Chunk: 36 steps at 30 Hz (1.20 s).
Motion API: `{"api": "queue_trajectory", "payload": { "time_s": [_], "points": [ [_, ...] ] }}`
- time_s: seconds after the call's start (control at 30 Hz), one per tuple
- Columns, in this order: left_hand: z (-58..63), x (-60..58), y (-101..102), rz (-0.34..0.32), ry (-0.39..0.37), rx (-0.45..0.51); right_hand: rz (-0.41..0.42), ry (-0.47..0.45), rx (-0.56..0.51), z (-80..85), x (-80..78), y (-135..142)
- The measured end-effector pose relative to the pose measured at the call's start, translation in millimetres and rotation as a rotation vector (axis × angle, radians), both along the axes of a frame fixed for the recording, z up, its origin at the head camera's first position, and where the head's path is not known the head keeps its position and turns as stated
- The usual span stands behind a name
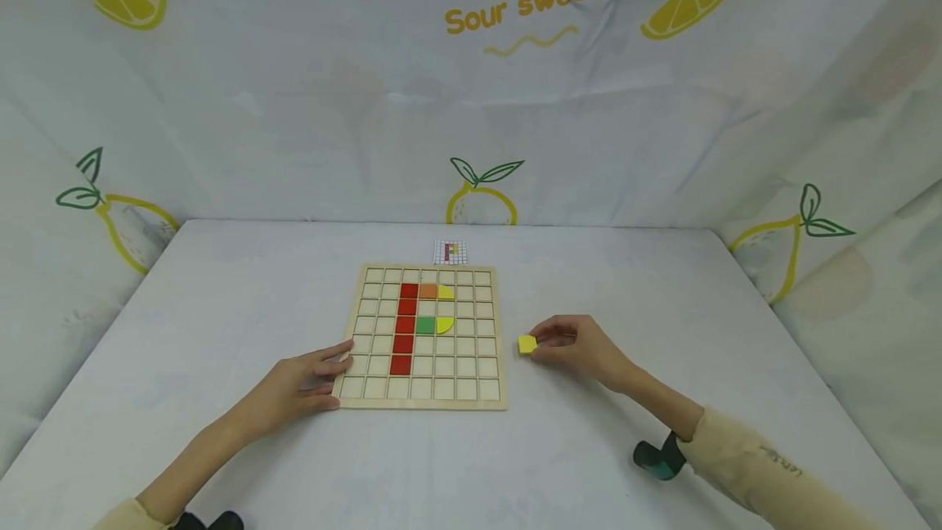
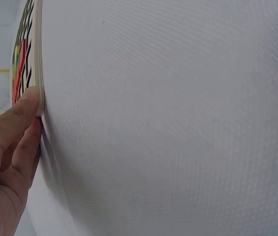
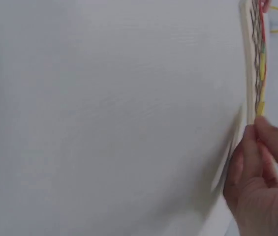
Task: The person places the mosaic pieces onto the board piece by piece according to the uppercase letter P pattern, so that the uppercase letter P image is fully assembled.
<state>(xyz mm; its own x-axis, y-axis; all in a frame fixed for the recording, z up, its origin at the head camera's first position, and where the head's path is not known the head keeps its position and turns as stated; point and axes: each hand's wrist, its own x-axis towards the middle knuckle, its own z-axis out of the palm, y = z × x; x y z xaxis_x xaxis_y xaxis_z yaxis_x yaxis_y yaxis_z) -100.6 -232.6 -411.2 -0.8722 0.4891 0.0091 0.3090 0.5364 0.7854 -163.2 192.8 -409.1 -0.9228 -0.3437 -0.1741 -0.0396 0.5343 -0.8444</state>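
Observation:
A square wooden grid board (image 1: 429, 403) lies flat on the table. Several red square tiles (image 1: 402, 343) form a column in it. To their right are an orange tile (image 1: 428, 291), a green tile (image 1: 425, 325) and two yellow rounded pieces, one upper (image 1: 445, 292) and one lower (image 1: 445, 325). My left hand (image 1: 302, 383) rests against the board's left edge, thumb at the near corner and fingers fairly straight. Right of the board, thumb and fingertips of my right hand (image 1: 581, 350) pinch a small yellow block (image 1: 527, 344), whose far side the fingers hide.
Just behind the board lies a small printed card (image 1: 450, 252) with a coloured grid pattern. White cloth (image 1: 243, 293) covers the table. A lemon-print curtain (image 1: 331, 105) closes off the back and sides. Dark wrist-worn devices show at both wrists.

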Motion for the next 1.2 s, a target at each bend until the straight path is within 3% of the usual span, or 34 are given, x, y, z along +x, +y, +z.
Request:
{"api": "queue_trajectory", "payload": {
  "time_s": [0.2, 0.47, 0.73, 1.2],
  "points": [
    [1.8, -0.2, 0.3, 0.003, -0.003, -0.009, -0.106, -0.034, -0.048, 9.3, -7.3, -2.9],
    [2.0, 0.3, -0.5, 0.01, -0.017, 0.014, -0.137, -0.053, -0.085, 18.3, -21.8, -15.6],
    [1.6, 0.3, -0.5, 0.002, -0.031, 0.038, -0.167, -0.073, -0.155, 14.9, -32.3, -38.3],
    [0.5, -0.2, -1.4, -0.01, 0.005, 0.018, -0.188, -0.06, -0.17, 7.5, -46.7, -77.1]
  ]
}}
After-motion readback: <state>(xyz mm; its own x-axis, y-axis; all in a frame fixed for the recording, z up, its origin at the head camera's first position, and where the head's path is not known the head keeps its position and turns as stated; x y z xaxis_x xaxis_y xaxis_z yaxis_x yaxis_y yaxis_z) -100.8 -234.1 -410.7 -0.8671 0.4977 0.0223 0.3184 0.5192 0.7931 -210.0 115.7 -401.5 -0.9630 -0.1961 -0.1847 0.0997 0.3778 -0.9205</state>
